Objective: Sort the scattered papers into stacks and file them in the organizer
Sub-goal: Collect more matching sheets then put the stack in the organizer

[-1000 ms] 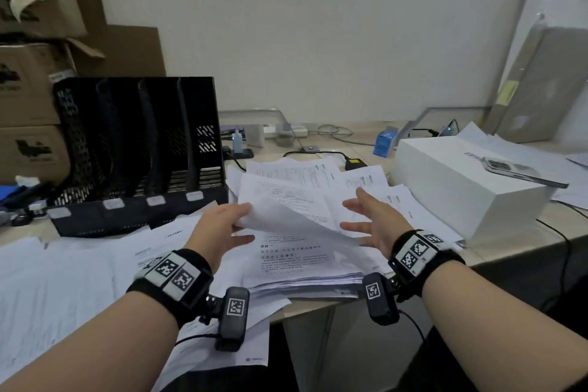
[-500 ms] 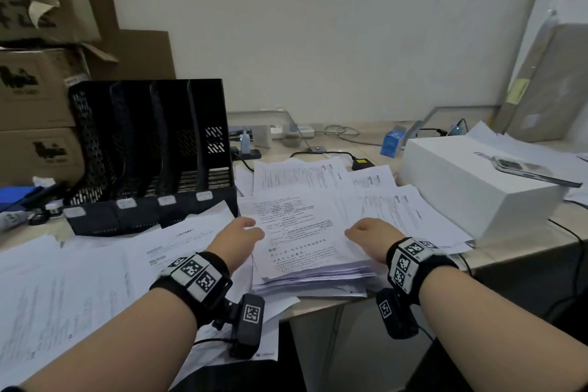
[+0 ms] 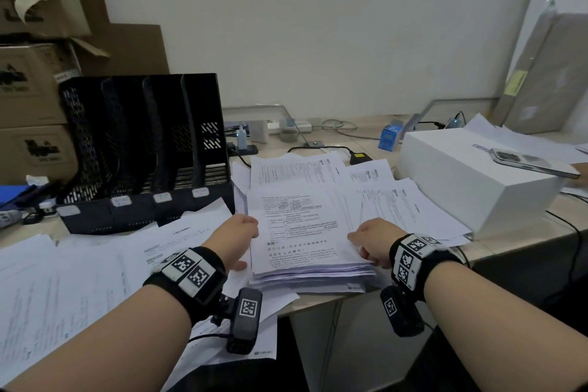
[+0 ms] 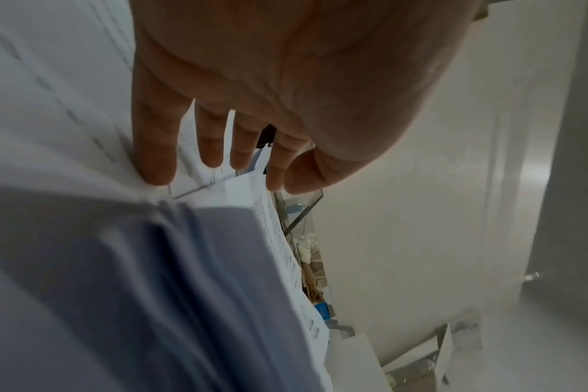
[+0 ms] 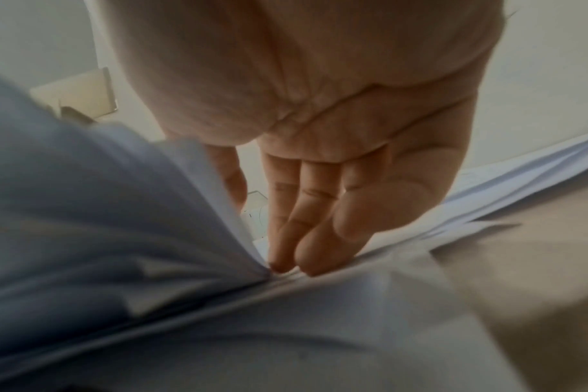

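Note:
A thick stack of printed papers lies at the desk's front edge, with loose sheets fanned behind and to its right. My left hand is set against the stack's left edge; the left wrist view shows that hand with straight fingers touching the stack. My right hand holds the right edge. In the right wrist view this hand has fingertips dug under the stack, the thumb partly hidden behind it. The black slotted organizer stands empty at back left.
More sheets cover the desk at the left. A white box with a phone on it sits right. Cables, a charger and a small blue box lie by the wall. Cardboard boxes are stacked behind the organizer.
A lifted top sheet has been laid flat on the stack. Both hands then drew back and closed in on the stack's left and right edges.

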### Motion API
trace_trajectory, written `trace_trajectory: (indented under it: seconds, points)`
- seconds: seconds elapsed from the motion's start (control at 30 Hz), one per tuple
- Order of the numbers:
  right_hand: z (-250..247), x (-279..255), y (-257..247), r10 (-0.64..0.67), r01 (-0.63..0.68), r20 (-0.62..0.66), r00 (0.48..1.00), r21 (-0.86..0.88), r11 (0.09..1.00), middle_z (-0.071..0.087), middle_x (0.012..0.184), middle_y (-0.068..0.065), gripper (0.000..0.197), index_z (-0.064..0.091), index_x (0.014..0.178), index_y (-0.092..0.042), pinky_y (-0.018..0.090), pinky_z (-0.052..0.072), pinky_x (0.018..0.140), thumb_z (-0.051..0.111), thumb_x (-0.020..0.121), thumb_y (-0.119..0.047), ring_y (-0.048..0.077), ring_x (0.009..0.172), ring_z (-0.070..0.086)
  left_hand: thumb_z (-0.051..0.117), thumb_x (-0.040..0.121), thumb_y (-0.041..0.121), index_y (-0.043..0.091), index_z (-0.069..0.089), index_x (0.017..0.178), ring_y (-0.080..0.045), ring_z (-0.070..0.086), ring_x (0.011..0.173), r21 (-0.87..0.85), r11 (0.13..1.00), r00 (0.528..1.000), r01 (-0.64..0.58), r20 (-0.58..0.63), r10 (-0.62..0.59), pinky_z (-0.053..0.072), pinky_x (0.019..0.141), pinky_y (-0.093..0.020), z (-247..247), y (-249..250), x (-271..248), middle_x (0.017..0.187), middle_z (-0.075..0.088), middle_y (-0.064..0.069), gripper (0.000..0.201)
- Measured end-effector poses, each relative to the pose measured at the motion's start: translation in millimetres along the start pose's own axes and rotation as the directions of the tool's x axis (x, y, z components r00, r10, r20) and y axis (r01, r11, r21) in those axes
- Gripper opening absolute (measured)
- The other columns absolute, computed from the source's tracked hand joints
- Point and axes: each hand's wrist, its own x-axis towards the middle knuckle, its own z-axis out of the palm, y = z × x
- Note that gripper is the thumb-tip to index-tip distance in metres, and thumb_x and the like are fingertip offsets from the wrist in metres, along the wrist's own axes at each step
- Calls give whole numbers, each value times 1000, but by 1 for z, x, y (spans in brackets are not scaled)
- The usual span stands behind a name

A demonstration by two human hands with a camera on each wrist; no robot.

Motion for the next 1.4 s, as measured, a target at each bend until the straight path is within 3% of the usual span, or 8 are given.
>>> trace_trajectory:
  seconds: [0.37,0.53,0.73,0.87,0.97,1.1,1.3,1.4]
  points:
    - [6,-4,0,-16,10,-58,998,-100,995,65,78,-1,19,64,98,-21,29,44,62,60,88,-36,16,59,51,41,100,19,25,54,120,-24,70,95,307,952,999,3,51,-19,59,68,-37,-13,-16,-22,107,58,-1,25]
    - [8,-7,-2,-21,10,-44,999,-233,972,61,83,-6,20,64,103,-24,27,49,65,63,86,-35,12,66,55,42,99,13,19,54,122,-25,66,70,196,980,993,32,107,-54,57,58,-36,-7,-20,-25,110,56,-7,27]
    - [12,-7,3,-48,38,-30,998,-279,959,64,103,-6,34,64,113,-27,22,48,73,70,79,-30,16,90,62,55,96,6,19,44,135,-33,69,87,-221,972,995,85,67,-72,56,55,-36,5,-24,-16,119,60,-17,43]
    - [13,-5,10,-57,52,-21,998,-203,978,68,91,-3,37,65,111,-25,22,50,62,73,75,-22,16,71,65,52,93,-8,21,34,147,-34,67,85,-418,903,995,98,53,-83,60,78,-51,10,-20,-9,113,63,-18,63]
    - [14,-2,16,-60,58,-21,998,-80,995,71,89,9,35,64,109,-22,26,54,53,75,76,-16,22,59,64,47,89,-13,11,44,139,-35,66,88,-444,886,991,131,87,-103,58,59,-35,12,-14,-9,125,61,-24,56]
    - [14,1,22,-83,82,-32,996,-17,996,71,91,7,35,64,109,-25,28,54,56,78,76,-23,21,63,65,43,91,-5,-5,55,107,-29,66,60,-412,891,978,191,160,-135,54,42,-26,13,-6,-13,92,66,-22,20]
    - [10,1,28,-46,43,13,999,218,975,60,60,7,29,60,112,-17,25,41,48,71,86,-26,22,48,51,44,97,-5,-3,57,124,-38,70,81,-368,909,969,194,218,-119,56,44,-30,19,-6,-15,109,71,-23,30]
    - [-1,-1,26,-48,63,-94,994,166,984,67,87,3,36,59,120,-22,26,49,54,69,87,-34,19,61,61,43,96,-8,15,62,129,-34,69,93,-338,934,973,118,228,-41,58,52,-30,14,-2,-16,118,72,-15,45]
